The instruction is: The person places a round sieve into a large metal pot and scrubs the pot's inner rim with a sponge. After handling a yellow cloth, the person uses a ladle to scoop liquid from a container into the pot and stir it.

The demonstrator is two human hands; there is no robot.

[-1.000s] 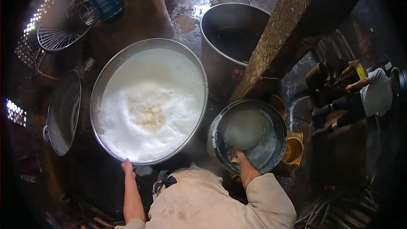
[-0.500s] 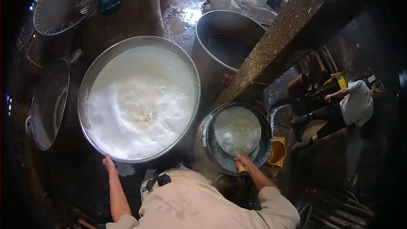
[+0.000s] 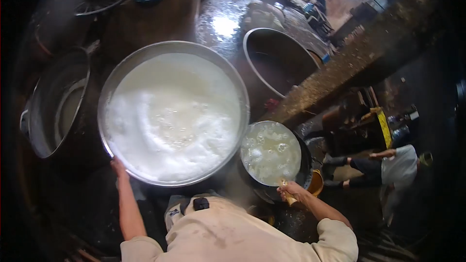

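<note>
A large round metal pan [image 3: 109,75], full of pale liquid and white foam, is in front of me. My left hand [image 3: 118,166] is at its lower-left rim, fingers closed against the edge. On the right, my right hand [image 3: 290,191] is closed round the wooden handle [image 3: 290,199] of a round ladle [image 3: 271,153]. Bubbly, cloudy liquid fills the ladle, which is over the dark pot [image 3: 306,165] and beside the pan's right rim. The ladle hides most of the pot's inside.
Behind the pot stands a tall metal vat [image 3: 252,63] with dark liquid. A slanting wooden beam [image 3: 340,77] crosses the right side. A deep metal basin [image 3: 41,138] is at left. One person [image 3: 398,165] is at far right, near an orange container [image 3: 315,183].
The ladle has come up out of the pot, filled with liquid, and moved toward the large pan. My left hand stays at the pan's rim. The camera view has turned somewhat.
</note>
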